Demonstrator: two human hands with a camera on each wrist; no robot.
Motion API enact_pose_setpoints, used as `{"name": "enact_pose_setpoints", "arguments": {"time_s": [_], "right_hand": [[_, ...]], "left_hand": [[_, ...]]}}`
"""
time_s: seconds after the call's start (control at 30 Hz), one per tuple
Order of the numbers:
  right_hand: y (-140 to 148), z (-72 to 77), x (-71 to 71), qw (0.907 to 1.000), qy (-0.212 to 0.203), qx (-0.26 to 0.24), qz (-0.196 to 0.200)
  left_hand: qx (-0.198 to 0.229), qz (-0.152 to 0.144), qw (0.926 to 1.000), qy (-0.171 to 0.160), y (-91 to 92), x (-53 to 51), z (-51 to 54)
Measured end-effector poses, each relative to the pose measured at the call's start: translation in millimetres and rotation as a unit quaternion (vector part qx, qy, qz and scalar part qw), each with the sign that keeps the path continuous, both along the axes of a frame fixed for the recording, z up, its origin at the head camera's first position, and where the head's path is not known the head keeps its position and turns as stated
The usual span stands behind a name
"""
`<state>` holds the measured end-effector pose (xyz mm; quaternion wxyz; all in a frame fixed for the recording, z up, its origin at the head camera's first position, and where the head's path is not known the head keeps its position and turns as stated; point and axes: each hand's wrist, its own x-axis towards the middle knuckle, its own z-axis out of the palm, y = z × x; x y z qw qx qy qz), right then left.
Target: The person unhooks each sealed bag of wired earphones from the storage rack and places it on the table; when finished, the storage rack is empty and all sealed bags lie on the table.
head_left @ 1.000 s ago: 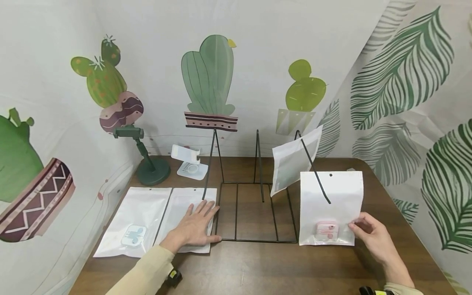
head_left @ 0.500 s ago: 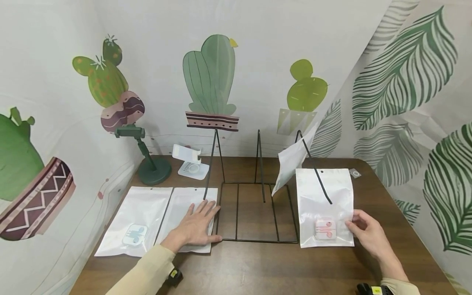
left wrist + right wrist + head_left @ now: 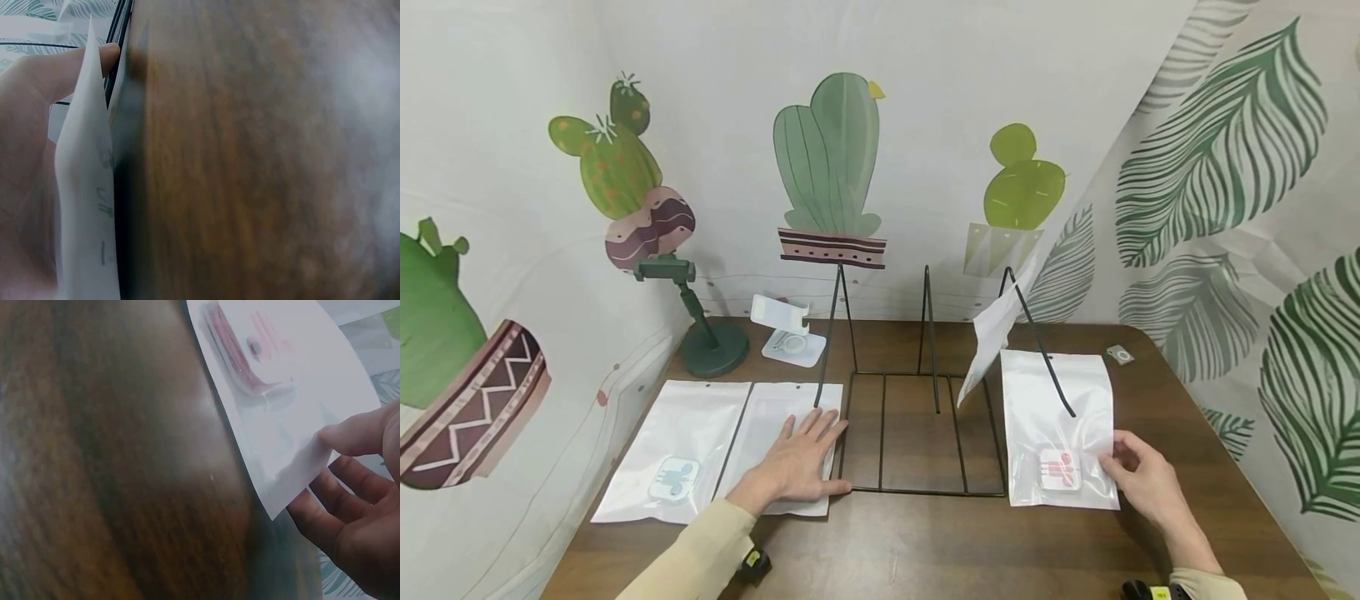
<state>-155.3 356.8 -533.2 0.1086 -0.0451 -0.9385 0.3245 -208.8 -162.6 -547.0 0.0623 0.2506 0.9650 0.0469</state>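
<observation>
My right hand [image 3: 1150, 483] pinches the right edge of a white zip pouch [image 3: 1026, 392] between thumb and fingers. Pink-and-white earphones in a clear case [image 3: 1060, 469] show through its front. The right prong of a black wire rack [image 3: 942, 493] crosses in front of this pouch; I cannot tell whether it passes through the hole. Another white pouch [image 3: 996, 325] hangs askew farther back on that prong. My left hand [image 3: 800, 458] lies spread on a flat white pouch [image 3: 772, 406], its thumb at the rack's base. In the left wrist view, that pouch's edge [image 3: 87, 187] hides part of the hand.
Left of the left hand lies a white pouch [image 3: 703, 417] with blue-and-white earphones [image 3: 673, 480]. Behind stand a green phone stand [image 3: 711, 348] and a white folding stand [image 3: 793, 347]. A small pale square item [image 3: 1120, 355] lies at back right. Patterned cloth [image 3: 925, 125] backs the table.
My right hand has shifted slightly left with the earphone pouch, whose front has turned more toward the head camera. The pouch behind has swung to show more edge-on. My left hand stays put.
</observation>
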Motion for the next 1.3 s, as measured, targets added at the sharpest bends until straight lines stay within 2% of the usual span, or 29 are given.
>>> {"name": "enact_pose_setpoints", "arguments": {"time_s": [0.33, 0.7, 0.97, 1.3], "right_hand": [[-0.7, -0.1, -3.7, 0.9988, -0.036, 0.032, -0.008], [-3.4, -3.1, -4.7, 0.9984, -0.002, 0.056, -0.011], [-3.8, -3.8, -6.2, 0.9981, -0.006, 0.059, -0.015], [-3.7, -2.3, -12.3, 0.9973, -0.048, 0.055, -0.005]], "left_hand": [[0.001, 0.0, 1.0, -0.005, -0.8, 0.1, -2.4], [0.004, -0.002, 1.0, -0.001, -1.0, 0.6, -2.5], [0.0, -0.002, 1.0, 0.001, -0.8, -0.2, -1.9], [0.001, -0.002, 1.0, -0.002, -0.5, 0.8, 1.1]]}}
